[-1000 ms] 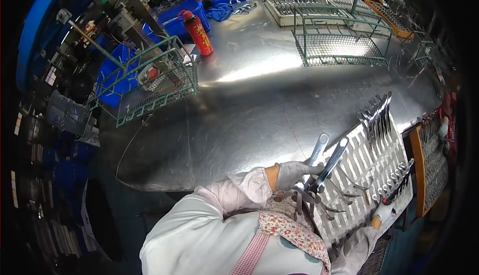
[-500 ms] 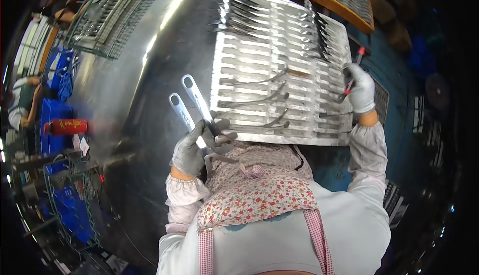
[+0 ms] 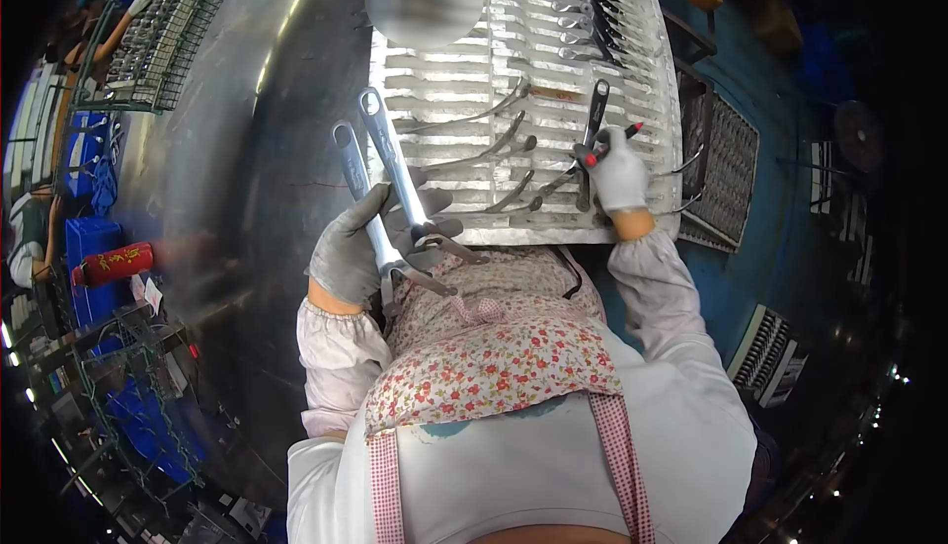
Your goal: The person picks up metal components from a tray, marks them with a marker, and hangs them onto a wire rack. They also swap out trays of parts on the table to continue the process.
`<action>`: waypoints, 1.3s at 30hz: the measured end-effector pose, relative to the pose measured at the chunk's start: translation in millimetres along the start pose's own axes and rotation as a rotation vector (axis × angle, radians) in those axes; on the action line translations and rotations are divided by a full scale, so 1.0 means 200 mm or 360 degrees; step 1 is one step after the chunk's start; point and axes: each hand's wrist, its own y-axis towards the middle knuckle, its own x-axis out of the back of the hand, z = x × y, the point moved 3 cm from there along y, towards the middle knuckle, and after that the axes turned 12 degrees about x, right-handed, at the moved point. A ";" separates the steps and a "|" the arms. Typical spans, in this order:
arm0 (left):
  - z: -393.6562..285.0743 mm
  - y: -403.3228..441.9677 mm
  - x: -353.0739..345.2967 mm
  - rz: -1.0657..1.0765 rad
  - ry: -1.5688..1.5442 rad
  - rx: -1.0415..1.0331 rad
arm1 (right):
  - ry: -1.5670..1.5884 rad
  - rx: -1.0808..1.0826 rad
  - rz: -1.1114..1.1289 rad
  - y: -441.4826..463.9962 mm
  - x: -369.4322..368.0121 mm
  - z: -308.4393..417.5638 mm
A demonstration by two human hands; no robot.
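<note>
Two shiny metal wrench bodies [image 3: 387, 164] rest in my left hand [image 3: 355, 248], which wears a grey glove and is wrapped round them, over the left front corner of the rack. In my right hand [image 3: 619, 174], gloved in white, is a red and black marker [image 3: 635, 130]. A dark wrench [image 3: 597, 110] is at the same hand's fingers, above the slotted white rack [image 3: 647, 45]. Curved dark metal pieces [image 3: 494, 149] lie across the rack between my hands. Dark-handled wrenches [image 3: 602, 16] line its far right part.
The steel table [image 3: 267, 179] extends left of the rack. A red bottle [image 3: 117, 264] and blue bins [image 3: 91, 292] are at the left, with a green wire basket [image 3: 183, 31] further up. A co-worker's arm [image 3: 54, 228] shows at the far left. Another filled rack [image 3: 726, 169] stands right.
The view has turned and shifted. My right hand has moved inward over the rack with the marker, and a dark wrench is now at its fingers. My left hand still holds the two wrench bodies.
</note>
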 end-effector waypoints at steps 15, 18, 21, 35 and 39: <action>0.15 0.29 -0.17 -0.0010 0.0364 0.0171 | 0.0550 0.0592 -0.0260 -0.03 0.42 0.49; 0.18 0.32 -0.14 -0.0135 0.0385 0.0067 | 0.0810 0.0820 -0.0182 -0.08 0.33 0.59; 0.17 0.26 -0.12 -0.0150 0.0338 -0.0033 | 0.1128 0.0857 -0.0066 -0.08 0.25 0.65; 0.13 -0.01 0.03 -0.0204 0.0291 -0.0340 | -0.0501 0.0138 -0.0257 0.90 -0.02 -0.19; 0.09 -0.04 0.02 -0.0085 0.0286 -0.0370 | -0.0592 0.0284 -0.0097 0.99 0.01 -0.29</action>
